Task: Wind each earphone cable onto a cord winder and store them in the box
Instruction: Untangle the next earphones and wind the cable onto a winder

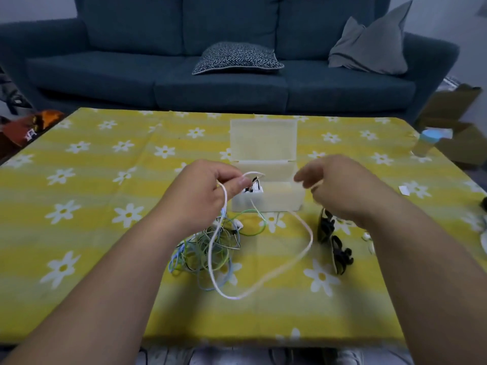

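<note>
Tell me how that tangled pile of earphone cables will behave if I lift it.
Probably floppy: the white cable sags in a loose loop from the left hand. Likely light, being thin wire. The tangle would probably come up as one clump, since its loops cross over each other.

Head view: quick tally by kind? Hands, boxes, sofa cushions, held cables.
Hands: 2, left hand, right hand
Open box: 1
Sofa cushions: 2, patterned cushion, grey cushion
Held white cable: 1
Total: 6
The loose tangle of cables is too knotted to count.
</note>
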Demonstrator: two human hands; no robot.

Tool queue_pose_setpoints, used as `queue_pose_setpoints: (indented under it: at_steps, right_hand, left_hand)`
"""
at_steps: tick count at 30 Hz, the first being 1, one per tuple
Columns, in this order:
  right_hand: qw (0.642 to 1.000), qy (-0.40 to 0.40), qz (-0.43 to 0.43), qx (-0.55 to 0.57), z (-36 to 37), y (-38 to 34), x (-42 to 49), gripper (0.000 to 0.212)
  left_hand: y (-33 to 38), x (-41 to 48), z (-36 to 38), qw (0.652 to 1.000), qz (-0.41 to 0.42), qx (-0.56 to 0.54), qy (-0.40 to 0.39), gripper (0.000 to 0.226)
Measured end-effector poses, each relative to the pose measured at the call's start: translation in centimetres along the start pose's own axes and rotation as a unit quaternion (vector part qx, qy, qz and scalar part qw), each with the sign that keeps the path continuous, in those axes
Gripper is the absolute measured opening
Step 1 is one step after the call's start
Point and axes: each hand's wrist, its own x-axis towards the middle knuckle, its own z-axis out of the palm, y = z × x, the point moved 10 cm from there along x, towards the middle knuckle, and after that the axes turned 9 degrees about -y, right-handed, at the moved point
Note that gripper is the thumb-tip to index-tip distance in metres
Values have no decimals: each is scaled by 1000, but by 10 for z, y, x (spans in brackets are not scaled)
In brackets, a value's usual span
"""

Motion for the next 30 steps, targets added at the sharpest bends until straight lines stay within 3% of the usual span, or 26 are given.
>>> queue_pose_setpoints:
  at_steps: [2, 3, 5, 8, 11, 15, 17, 19, 21, 23, 26, 28, 30]
  right_hand:
    - [982, 80, -49, 161, -15, -14, -6, 47]
    - [965, 51, -76, 244, -9, -25, -7, 43]
    - [929, -83, -106, 344, 21, -47, -13, 36]
    - [930, -177, -97, 306, 48, -52, -20, 47]
    - [926, -171, -82, 325, 49, -43, -19, 28]
    - [920, -179, -70, 341, 50, -28, -18, 18]
    - [939, -153, -54, 303, 43, -16, -17, 12]
    - [981, -89, -15, 171, 29, 6, -12, 12]
    - [999, -34, 38, -5, 18, 30, -5, 15]
    - [987, -30, 89, -128, 16, 48, -5, 15]
    - [962, -101, 99, -235, 30, 56, -9, 15]
    - [970, -95, 81, -207, 30, 52, -8, 18]
    - [996, -69, 47, 38, 30, 43, -10, 21]
  left_hand:
    - [1, 2, 5, 999, 0, 42, 8, 14]
    - [4, 2, 7, 998, 5, 58, 14, 12]
    - [14, 4, 8, 997, 21, 66, 26, 11]
    - [27, 4, 7, 995, 40, 70, 64, 15]
    - [33, 4, 4, 992, 40, 43, 108, 11]
    - [37, 8, 13, 995, 42, 21, 92, 35]
    - [42, 9, 19, 996, 44, 21, 80, 44]
    - [45, 10, 27, 998, 39, 10, 56, 56]
    - [46, 11, 36, 999, 28, 12, 27, 67]
    - [46, 12, 46, 999, 18, 29, -1, 73]
    - [43, 13, 62, 997, 0, 56, -51, 77]
    - [42, 14, 72, 994, -3, 73, -80, 77]
    - [43, 15, 81, 991, 1, 84, -100, 77]
